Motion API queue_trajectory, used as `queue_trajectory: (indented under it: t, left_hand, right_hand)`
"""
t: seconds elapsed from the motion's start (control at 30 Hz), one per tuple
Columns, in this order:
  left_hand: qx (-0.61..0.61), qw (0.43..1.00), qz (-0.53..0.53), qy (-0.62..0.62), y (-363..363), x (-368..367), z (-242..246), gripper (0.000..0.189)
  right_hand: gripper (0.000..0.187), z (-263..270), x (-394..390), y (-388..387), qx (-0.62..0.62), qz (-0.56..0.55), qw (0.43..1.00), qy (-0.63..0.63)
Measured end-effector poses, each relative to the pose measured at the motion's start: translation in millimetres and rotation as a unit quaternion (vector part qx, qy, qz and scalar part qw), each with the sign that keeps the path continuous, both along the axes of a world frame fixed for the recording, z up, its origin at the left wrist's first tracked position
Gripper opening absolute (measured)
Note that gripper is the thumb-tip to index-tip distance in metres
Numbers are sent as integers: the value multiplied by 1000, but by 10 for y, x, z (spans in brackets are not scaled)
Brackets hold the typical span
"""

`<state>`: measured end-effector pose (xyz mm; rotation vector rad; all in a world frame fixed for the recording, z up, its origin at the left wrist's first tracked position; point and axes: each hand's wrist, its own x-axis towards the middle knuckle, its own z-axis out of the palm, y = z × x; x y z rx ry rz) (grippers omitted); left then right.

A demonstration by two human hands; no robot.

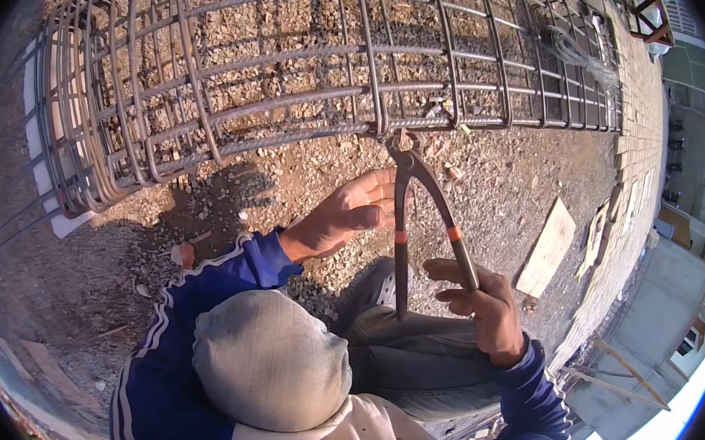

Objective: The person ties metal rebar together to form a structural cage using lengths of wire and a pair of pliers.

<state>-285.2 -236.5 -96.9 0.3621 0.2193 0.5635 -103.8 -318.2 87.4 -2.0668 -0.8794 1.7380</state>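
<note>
My right hand (483, 307) holds one dark handle of a pair of long-handled end-cutting nippers (423, 163) with orange bands. The other handle hangs free, and the handles are spread wide. The jaws stand apart at the lower edge of a rebar cage (377, 84), next to a stirrup and a lengthwise ribbed bar. Whether they touch a tie wire there is too small to tell. My left hand (347, 213) is just left of the nippers, palm up, with its fingers apart and nothing seen in it; some fingertips pass behind the free handle.
The cage runs across the upper view above gravelly ground (306, 172). A coil of thin wire (577, 54) lies on its right part. A wooden board (548, 250) lies on the ground at right, near a paved strip (639, 144). My bent leg (422, 352) is below the nippers.
</note>
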Motion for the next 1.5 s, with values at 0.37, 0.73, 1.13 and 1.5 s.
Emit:
queue_trajectory:
  t: [0.37,0.73,1.13,1.5]
  left_hand:
    - [-40,999,-29,11,122,259,-186,84]
    - [-164,986,-4,-15,148,438,40,25]
    - [-112,989,45,-90,137,467,-159,46]
    - [-164,986,16,10,103,359,85,17]
  right_hand:
    - [41,55,-212,202,-16,100,983,-156]
    - [46,-511,-414,-214,-27,-73,991,-111]
    - [33,-39,-260,194,-47,88,963,-249]
    - [31,-603,-384,-200,56,-59,993,-87]
